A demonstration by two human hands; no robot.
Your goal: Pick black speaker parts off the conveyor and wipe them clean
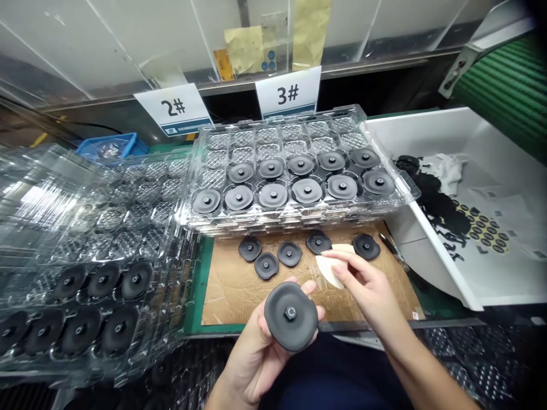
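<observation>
My left hand [265, 347] is closed around the edge of a black rounded disc [280, 327], its dished face and central hex nut turned up. To its upper right, my right hand [367, 285] pinches a thin cream-white paper piece [328, 270] with a curved edge, between thumb and fingers. Another pale piece [343, 248] shows partly behind the fingers. Several similar black discs [289, 253] lie loose on a brown cardboard sheet [231, 293] beyond my hands.
A clear plastic tray [267, 136] of black discs rests on a stack behind the cardboard. More trays [166, 262] with discs stand left. At right is a white bin [427, 239] with black scraps and a sticker sheet [487, 228]. A pen-like tool [391, 246] lies beside it.
</observation>
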